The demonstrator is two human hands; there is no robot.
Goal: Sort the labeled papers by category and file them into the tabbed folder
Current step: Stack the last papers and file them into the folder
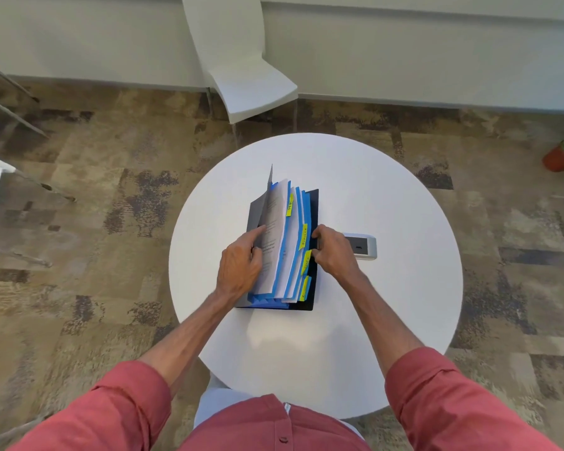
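Mid-frame, left hand grips the papers, forefinger pressed flat; right hand pinches the tabbed folder edge; if either loosens, sheets may slump into wrong sections.

Left hand, right hand on folder

The person wears a faded red shirt of woven cloth, closed down the front with small matching buttons along a stitched placket. A bit of white lining shows at the placket's upper edge. The left sleeve and the right sleeve are rolled into thick cuffs near the elbow, the cloth creased and folded. Below the cuffs the forearms are bare down to the left hand and the right hand.
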